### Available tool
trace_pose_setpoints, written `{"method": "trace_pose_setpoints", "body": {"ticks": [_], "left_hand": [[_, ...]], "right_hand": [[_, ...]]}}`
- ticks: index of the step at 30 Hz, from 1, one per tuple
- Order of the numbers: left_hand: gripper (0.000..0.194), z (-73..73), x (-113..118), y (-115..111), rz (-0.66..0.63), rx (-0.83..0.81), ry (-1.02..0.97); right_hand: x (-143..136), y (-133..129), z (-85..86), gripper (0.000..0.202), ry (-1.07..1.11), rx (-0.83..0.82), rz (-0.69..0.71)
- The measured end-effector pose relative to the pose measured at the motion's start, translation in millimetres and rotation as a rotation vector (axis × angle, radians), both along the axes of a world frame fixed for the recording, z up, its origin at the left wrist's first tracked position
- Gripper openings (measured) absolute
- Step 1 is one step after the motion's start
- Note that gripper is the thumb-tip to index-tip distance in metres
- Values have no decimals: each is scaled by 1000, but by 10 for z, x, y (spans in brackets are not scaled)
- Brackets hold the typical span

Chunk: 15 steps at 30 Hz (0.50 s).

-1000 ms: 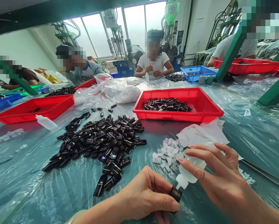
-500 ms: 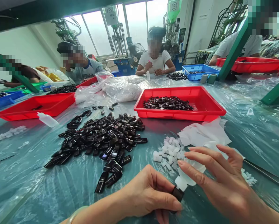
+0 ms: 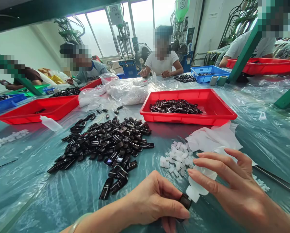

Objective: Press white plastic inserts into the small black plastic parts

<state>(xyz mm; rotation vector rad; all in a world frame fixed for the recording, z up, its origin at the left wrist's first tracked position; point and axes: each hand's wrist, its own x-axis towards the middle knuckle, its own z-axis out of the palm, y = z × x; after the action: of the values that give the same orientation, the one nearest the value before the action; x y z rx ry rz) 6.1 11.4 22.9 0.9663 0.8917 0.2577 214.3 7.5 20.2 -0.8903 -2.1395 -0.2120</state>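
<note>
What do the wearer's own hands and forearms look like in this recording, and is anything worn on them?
Both the left hand and the right hand are ungloved, with no rings visible. No sleeve shows on the visible part of either forearm. A thin, pale green bangle circles the left wrist; nothing worn shows on the right.

Reaches in from the bottom edge with the left forearm (image 3: 111,212), slanting up and rightward. Pinches with the left hand (image 3: 152,200), pressing forward with a nearly straight thumb (image 3: 174,209), beneath curled fingers (image 3: 170,189). Slants in from the lower right with the right forearm (image 3: 276,210). Arches the right hand (image 3: 234,184) back upward, with loosely bent, fanned fingers and a thumb hidden from view.
</note>
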Motion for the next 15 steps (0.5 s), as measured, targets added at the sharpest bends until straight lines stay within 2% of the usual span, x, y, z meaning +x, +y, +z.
{"method": "trace_pose_setpoints", "body": {"ticks": [8, 15], "left_hand": [[23, 47, 12, 18, -8, 4, 19], [22, 27, 15, 19, -19, 10, 25]], "right_hand": [[46, -12, 10, 31, -51, -18, 45], [11, -40, 57, 37, -109, 47, 1]]}}
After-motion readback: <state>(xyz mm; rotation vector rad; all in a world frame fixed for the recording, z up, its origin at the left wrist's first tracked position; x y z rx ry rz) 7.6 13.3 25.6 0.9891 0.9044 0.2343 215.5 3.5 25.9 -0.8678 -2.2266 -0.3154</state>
